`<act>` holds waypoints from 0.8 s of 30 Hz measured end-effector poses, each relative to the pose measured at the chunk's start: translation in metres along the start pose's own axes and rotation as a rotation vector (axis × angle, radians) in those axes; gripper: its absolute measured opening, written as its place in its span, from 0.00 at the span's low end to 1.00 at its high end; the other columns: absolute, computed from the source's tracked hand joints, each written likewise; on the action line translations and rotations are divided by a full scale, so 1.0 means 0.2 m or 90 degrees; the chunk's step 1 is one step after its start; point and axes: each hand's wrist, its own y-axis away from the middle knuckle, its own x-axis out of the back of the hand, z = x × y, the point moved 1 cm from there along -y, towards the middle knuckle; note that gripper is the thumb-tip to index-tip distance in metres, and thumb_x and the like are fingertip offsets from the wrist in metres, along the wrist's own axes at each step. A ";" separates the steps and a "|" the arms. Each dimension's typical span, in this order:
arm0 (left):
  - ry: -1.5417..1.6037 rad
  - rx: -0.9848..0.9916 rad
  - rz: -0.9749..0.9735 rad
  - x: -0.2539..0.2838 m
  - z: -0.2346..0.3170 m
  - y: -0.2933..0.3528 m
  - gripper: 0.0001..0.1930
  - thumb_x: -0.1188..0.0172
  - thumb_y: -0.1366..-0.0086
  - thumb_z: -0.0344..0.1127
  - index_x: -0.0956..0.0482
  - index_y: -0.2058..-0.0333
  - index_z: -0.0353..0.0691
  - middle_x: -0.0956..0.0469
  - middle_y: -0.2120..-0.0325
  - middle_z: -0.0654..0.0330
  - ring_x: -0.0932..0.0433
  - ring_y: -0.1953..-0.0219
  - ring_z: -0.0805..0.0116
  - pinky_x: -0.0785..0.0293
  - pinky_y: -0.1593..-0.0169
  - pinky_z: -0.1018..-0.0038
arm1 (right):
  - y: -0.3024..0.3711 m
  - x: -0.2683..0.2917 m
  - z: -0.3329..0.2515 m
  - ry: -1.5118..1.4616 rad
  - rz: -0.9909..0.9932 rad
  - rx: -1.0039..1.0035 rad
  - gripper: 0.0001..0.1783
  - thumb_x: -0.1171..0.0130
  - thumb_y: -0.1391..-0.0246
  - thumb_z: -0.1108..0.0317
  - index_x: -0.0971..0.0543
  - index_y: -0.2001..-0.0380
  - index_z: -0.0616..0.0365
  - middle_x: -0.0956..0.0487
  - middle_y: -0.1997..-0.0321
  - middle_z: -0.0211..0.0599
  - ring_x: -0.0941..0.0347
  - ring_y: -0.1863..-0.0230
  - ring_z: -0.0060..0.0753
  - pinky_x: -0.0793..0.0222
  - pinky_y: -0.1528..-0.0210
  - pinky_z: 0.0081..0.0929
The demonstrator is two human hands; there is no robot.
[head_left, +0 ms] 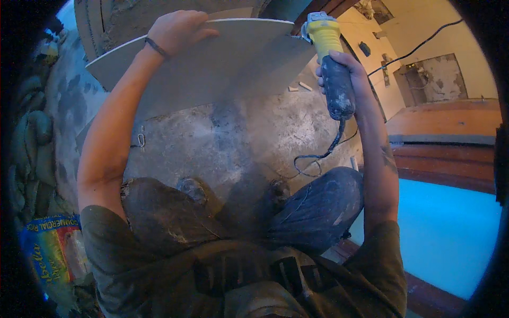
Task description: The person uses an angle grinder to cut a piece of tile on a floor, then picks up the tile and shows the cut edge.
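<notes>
A large grey tile [212,69] with a pale upper edge stands tilted in front of me. My left hand [177,33] grips it over that edge, with the fingers curled and partly hidden. At the tile's right end, my right hand [350,71] is wrapped round the dark body of a yellow and black angle grinder [338,90]. The grinder's head is up beside the tile's edge. I cannot tell whether its disc touches the tile. A black power cord [335,143] hangs from the tool's lower end and loops on the floor.
Dusty concrete floor [228,138] spreads between my bent legs and the tile. Small pale offcuts [305,86] lie near the grinder. Sacks [32,143] and a colourful printed bag [53,254] are along the left. Wooden steps or frames [440,124] stand at the right, by a bright blue surface [445,228].
</notes>
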 end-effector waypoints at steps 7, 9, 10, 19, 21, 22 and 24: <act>0.020 0.011 -0.015 0.00 0.01 0.00 0.22 0.40 0.35 0.60 0.20 0.66 0.44 0.21 0.72 0.53 0.20 0.65 0.48 0.25 0.64 0.57 | 0.02 0.03 -0.05 0.006 0.034 0.038 0.27 0.38 0.44 0.47 0.26 0.56 0.62 0.21 0.69 0.39 0.22 0.75 0.30 0.23 0.74 0.29; 0.024 0.005 0.005 -0.01 0.01 0.00 0.22 0.39 0.35 0.60 0.19 0.65 0.44 0.21 0.71 0.53 0.20 0.65 0.48 0.24 0.64 0.57 | 0.02 0.05 -0.05 -0.008 0.000 0.030 0.27 0.39 0.44 0.47 0.26 0.56 0.62 0.21 0.69 0.39 0.22 0.75 0.30 0.22 0.73 0.29; 0.025 0.001 0.021 0.00 0.01 0.01 0.22 0.39 0.35 0.59 0.19 0.64 0.44 0.20 0.70 0.53 0.20 0.64 0.49 0.24 0.63 0.57 | 0.02 0.05 -0.05 -0.008 0.001 0.030 0.27 0.39 0.44 0.47 0.26 0.56 0.62 0.21 0.69 0.39 0.22 0.75 0.30 0.22 0.73 0.29; 0.022 0.016 -0.016 0.03 0.02 0.01 0.21 0.38 0.38 0.58 0.21 0.68 0.43 0.19 0.70 0.54 0.18 0.63 0.50 0.22 0.61 0.56 | 0.02 0.00 -0.03 0.016 0.011 0.002 0.25 0.39 0.42 0.48 0.26 0.56 0.61 0.20 0.69 0.39 0.22 0.74 0.31 0.22 0.72 0.27; 0.016 0.026 -0.025 0.03 0.03 0.00 0.21 0.38 0.37 0.58 0.21 0.68 0.43 0.19 0.70 0.54 0.18 0.63 0.49 0.22 0.61 0.56 | 0.01 0.01 -0.04 0.029 -0.002 0.002 0.25 0.39 0.42 0.49 0.26 0.56 0.61 0.20 0.70 0.40 0.22 0.75 0.31 0.22 0.73 0.27; 0.007 0.034 -0.038 0.06 0.05 -0.01 0.21 0.38 0.37 0.57 0.21 0.67 0.44 0.19 0.69 0.54 0.19 0.62 0.49 0.23 0.61 0.55 | 0.02 0.01 -0.03 0.028 -0.004 0.000 0.25 0.39 0.42 0.49 0.26 0.56 0.61 0.20 0.70 0.40 0.22 0.75 0.31 0.22 0.73 0.27; 0.003 0.042 -0.089 0.12 0.07 -0.04 0.22 0.39 0.36 0.57 0.21 0.66 0.41 0.18 0.68 0.51 0.19 0.61 0.48 0.23 0.59 0.55 | 0.02 0.01 -0.04 0.040 0.016 0.017 0.25 0.38 0.42 0.49 0.27 0.56 0.61 0.20 0.70 0.41 0.22 0.75 0.31 0.22 0.74 0.27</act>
